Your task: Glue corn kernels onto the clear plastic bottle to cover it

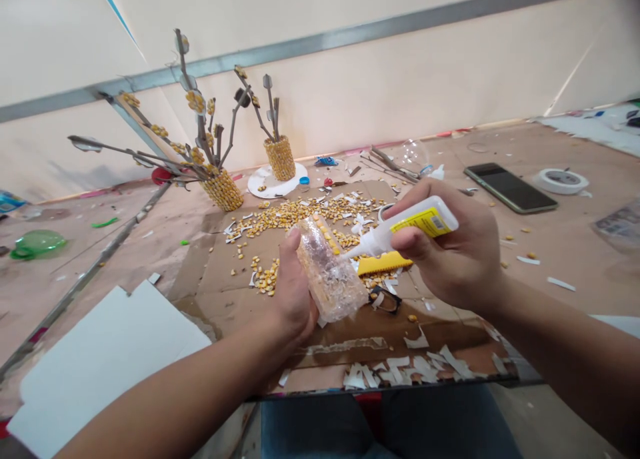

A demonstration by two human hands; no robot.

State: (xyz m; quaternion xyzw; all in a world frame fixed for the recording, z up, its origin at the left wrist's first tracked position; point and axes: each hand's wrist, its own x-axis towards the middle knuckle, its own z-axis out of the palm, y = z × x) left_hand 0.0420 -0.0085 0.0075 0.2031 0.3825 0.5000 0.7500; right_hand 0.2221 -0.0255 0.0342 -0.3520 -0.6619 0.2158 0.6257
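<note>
My left hand [295,289] is wrapped round a clear, wrinkled plastic cylinder [335,285], tilted above the cardboard. A row of corn kernels [327,235] is stuck along its upper edge. In my right hand [450,245] is a white glue bottle [380,237] with a yellow label, its nozzle pointing left and touching or nearly touching the cylinder beside the kernels. Behind the cylinder lies a heap of loose corn kernels [300,212] mixed with white scraps. Partly hidden below the bottle is a yellow tool [383,263].
Two kernel-covered pots, a left one [223,191] and a right one [281,159], hold branches. A phone [510,187] and a tape roll [561,181] lie at right. White board [110,359] covers the left front. Paper scraps [400,371] line the front edge.
</note>
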